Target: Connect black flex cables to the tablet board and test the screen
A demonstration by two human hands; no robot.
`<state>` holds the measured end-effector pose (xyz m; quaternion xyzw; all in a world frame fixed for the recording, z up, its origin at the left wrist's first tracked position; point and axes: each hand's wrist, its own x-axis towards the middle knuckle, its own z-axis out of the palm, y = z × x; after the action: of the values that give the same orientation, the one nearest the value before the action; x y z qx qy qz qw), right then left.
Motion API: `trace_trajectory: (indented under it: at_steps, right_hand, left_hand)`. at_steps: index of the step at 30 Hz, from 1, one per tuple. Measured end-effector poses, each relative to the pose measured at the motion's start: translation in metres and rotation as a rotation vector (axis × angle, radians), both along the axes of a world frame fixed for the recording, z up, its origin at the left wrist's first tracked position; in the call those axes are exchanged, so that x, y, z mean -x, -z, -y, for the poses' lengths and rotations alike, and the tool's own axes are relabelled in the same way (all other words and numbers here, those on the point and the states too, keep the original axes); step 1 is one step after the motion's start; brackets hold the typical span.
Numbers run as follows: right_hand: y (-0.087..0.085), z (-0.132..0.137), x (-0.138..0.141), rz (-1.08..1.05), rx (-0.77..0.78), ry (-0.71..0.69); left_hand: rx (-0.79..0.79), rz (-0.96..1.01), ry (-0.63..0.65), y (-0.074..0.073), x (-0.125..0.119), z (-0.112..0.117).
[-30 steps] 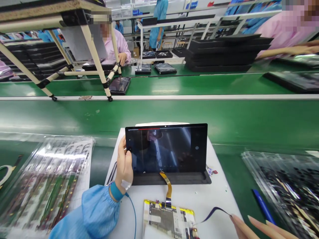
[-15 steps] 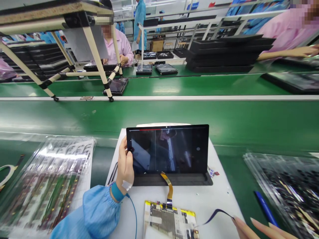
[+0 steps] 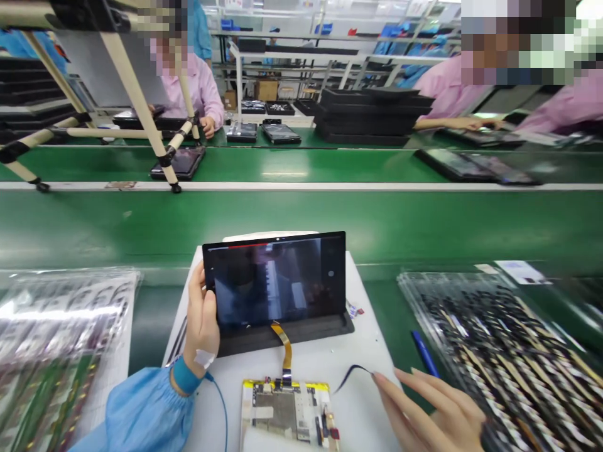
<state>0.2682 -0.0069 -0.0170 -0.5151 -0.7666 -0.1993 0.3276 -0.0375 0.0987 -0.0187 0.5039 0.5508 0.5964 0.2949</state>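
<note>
A green conveyor belt (image 3: 301,220) filled the view, carrying a white work board (image 3: 372,395) between 2 clear trays of strip parts, the left plastic tray (image 3: 61,333) and the right plastic tray (image 3: 499,358). A blue pen (image 3: 425,353) lay against the right one. On the board, a tablet (image 3: 273,279) stood tilted in a black cradle (image 3: 282,342), its screen dark and reflective. An orange flex cable (image 3: 281,345) ran from its lower edge down to a circuit board (image 3: 277,411) lying flat.

Good handling here meant a steady tablet and a slack cable, with no pull at either end. The left hand (image 3: 201,320) did that, its fingers wrapped narrowly around the tablet's left edge, the forearm in a blue sleeve (image 3: 146,411) resting low (a thin blue cord trailed from the wrist). The right hand (image 3: 428,408) lay open, fingers spread, its tips apparently just beside a dark ribbon (image 3: 353,373), though blur hid any contact.
</note>
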Motion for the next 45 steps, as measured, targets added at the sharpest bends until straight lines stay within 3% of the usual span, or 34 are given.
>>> trace_trajectory:
  at_steps: [7,15,20,26,30,38,45]
  right_hand:
    - [-0.015,-0.013,0.025,-0.087,-0.055,0.022]
    - [-0.018,-0.020,0.027,0.029,-0.099,0.020]
    - [-0.015,-0.019,0.028,0.036,-0.031,-0.015]
    - [-0.015,-0.017,0.035,0.014,-0.012,0.087]
    - [-0.018,-0.018,0.040,-0.015,-0.056,0.077]
    - [-0.024,-0.020,0.032,-0.068,-0.125,0.004]
    - [-0.020,-0.013,0.012,-0.014,-0.055,-0.072]
  left_hand:
    - [-0.035,0.021,-0.021,-0.013,-0.002,0.002]
    - [-0.008,0.007,-0.067,-0.010,-0.001,0.000]
    - [-0.004,-0.024,0.003,-0.007,0.000,0.001]
    - [-0.045,-0.029,0.010,-0.007,0.001,0.001]
    - [-0.049,-0.046,0.003,-0.008,0.001,0.000]
    - [-0.076,-0.041,-0.029,-0.013,-0.001,-0.001]
    - [-0.048,-0.032,-0.038,-0.013,-0.001,0.000]
